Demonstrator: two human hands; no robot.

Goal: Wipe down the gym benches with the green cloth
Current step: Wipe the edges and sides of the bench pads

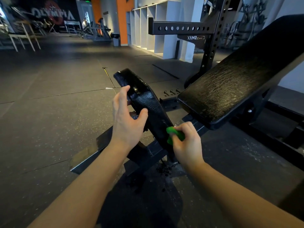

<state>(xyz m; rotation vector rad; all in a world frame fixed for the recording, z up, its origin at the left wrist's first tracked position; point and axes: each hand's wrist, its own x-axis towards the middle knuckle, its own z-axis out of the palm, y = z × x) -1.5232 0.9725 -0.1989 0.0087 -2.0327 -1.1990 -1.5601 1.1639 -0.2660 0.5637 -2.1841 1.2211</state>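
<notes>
One gym bench [166,102] fills the middle of the head view, and it has two black pads. The narrow seat pad [144,97] is tilted steeply, its far end raised and its near end low over the frame. The wide back pad [230,86] is just beside it on the right, sloping up toward the right edge of the view, and its surface looks streaked.

Both hands are on the seat pad. The left hand [126,120] grips the pad about halfway along its left edge. Its fingers [122,94] curl round that edge and the thumb presses on the top surface. The right hand [187,142] holds the one green cloth [175,134] bunched up, with its fingers [186,127] curled round it. It presses the cloth against the right edge of the seat pad near the low near end, close to the gap between the two pads.

The bench stands on a dark speckled rubber floor [49,99], with one flat cross foot [88,155] of its frame reaching out to the left. Behind the back pad rises one black rack [212,46] with rows of holes. One white unit of open cubbies [156,30] stands against the far wall.
</notes>
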